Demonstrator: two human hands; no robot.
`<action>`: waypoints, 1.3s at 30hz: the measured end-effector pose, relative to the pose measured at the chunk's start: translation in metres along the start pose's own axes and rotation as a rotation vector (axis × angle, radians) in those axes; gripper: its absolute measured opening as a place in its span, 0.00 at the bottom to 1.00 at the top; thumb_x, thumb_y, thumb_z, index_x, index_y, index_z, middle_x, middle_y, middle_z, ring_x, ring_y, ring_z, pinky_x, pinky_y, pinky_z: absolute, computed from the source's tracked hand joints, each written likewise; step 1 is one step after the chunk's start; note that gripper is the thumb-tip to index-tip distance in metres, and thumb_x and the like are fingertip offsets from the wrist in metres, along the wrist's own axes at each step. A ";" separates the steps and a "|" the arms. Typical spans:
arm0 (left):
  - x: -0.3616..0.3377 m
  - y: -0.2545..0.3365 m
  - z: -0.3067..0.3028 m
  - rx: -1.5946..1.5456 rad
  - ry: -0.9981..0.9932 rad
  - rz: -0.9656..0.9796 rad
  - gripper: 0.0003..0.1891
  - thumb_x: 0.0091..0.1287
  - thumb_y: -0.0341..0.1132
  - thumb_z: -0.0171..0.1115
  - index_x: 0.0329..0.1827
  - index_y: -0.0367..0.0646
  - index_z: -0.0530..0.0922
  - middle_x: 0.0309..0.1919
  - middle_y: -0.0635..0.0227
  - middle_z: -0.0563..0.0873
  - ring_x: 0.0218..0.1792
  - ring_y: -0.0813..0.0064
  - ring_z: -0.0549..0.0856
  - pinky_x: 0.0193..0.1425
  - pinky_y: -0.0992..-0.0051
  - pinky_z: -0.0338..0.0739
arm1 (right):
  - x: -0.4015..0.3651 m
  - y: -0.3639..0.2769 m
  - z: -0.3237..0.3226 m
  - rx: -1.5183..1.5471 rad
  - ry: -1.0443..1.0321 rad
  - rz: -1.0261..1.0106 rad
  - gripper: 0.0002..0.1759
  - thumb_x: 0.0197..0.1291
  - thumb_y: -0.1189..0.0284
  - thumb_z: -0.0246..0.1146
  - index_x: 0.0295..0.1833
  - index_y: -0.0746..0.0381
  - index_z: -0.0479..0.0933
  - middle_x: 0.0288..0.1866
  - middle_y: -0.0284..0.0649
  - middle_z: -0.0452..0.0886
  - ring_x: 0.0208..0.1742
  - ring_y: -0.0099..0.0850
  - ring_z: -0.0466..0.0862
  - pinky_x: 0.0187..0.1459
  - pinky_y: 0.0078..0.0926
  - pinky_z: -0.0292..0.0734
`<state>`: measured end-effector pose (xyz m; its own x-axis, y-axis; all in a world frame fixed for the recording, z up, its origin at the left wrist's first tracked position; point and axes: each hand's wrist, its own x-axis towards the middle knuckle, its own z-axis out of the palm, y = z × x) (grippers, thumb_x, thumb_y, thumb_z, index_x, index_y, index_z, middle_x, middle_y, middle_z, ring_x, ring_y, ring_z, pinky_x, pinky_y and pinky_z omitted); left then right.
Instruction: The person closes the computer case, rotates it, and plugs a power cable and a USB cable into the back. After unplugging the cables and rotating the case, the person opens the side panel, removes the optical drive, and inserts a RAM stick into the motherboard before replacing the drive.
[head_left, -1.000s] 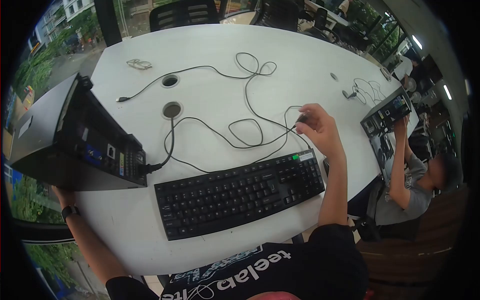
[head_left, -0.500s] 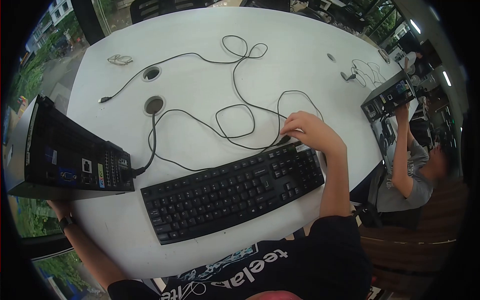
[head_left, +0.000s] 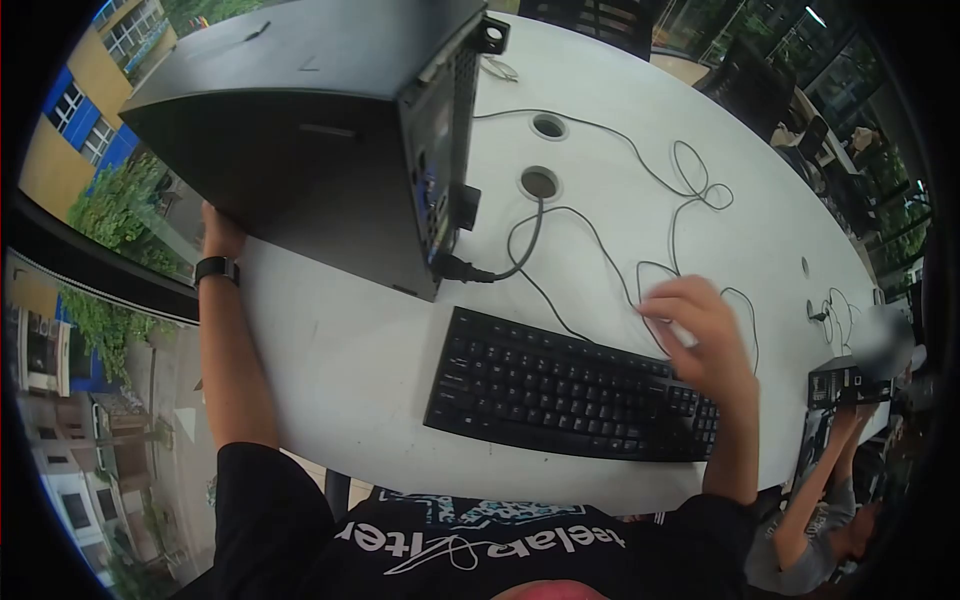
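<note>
A black computer tower (head_left: pixel 290 170) stands on the left of the table, its side panel towards me and its port side facing right. My left hand (head_left: pixel 222 232) grips the tower's left lower edge, with the fingers hidden behind the case. A black cable plug (head_left: pixel 462 269) sits at the tower's port side, and its cord runs to a table hole. My right hand (head_left: pixel 700 340), partly blurred, hovers over the right end of a black keyboard (head_left: pixel 560 395). Its fingers are bent and apart from the thumb, near a thin black cable (head_left: pixel 622 280). Nothing can be made out between them.
Two round cable holes (head_left: pixel 540 183) open in the white table (head_left: pixel 340 370). A long looped cable (head_left: pixel 690 190) lies across the far part. At the right, another person (head_left: pixel 815 520) has their arms at a second computer tower (head_left: pixel 830 388). A window borders the left side.
The view has swung left, so the tower shows more of its side panel and less of its ports. My right hand has risen off the black connector beside the keyboard, and its fingers have parted.
</note>
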<state>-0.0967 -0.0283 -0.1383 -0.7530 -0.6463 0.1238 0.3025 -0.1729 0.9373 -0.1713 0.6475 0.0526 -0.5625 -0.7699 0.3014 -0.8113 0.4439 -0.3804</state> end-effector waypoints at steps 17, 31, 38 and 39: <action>-0.023 0.015 0.038 0.034 0.012 -0.035 0.27 0.80 0.50 0.48 0.68 0.38 0.74 0.62 0.64 0.83 0.61 0.67 0.82 0.68 0.67 0.75 | 0.096 -0.025 0.136 -0.079 -0.079 -0.255 0.16 0.66 0.59 0.67 0.44 0.62 0.78 0.20 0.41 0.76 0.25 0.43 0.78 0.36 0.39 0.72; -0.020 0.005 0.033 -0.023 0.103 -0.054 0.26 0.79 0.50 0.48 0.68 0.38 0.75 0.61 0.64 0.83 0.61 0.69 0.81 0.66 0.69 0.75 | 0.110 -0.002 0.123 -0.058 -0.224 -0.239 0.16 0.70 0.56 0.63 0.47 0.57 0.82 0.17 0.42 0.75 0.21 0.46 0.79 0.27 0.41 0.72; -0.030 0.015 0.050 -0.014 0.104 0.006 0.26 0.79 0.48 0.48 0.68 0.37 0.75 0.60 0.65 0.83 0.60 0.70 0.81 0.65 0.70 0.75 | 0.102 0.000 0.133 -0.084 -0.121 -0.204 0.16 0.72 0.55 0.61 0.50 0.56 0.82 0.17 0.42 0.77 0.20 0.47 0.80 0.25 0.43 0.73; -0.025 0.011 0.045 -0.005 0.119 0.007 0.26 0.78 0.50 0.49 0.66 0.37 0.76 0.60 0.65 0.84 0.60 0.68 0.82 0.65 0.67 0.76 | 0.106 0.004 0.131 -0.002 -0.133 -0.236 0.16 0.72 0.55 0.60 0.50 0.56 0.82 0.17 0.42 0.77 0.20 0.47 0.80 0.25 0.43 0.73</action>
<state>-0.1011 0.0193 -0.1166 -0.6763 -0.7311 0.0908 0.3105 -0.1711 0.9351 -0.2133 0.5080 -0.0320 -0.3321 -0.9055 0.2641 -0.9179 0.2458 -0.3115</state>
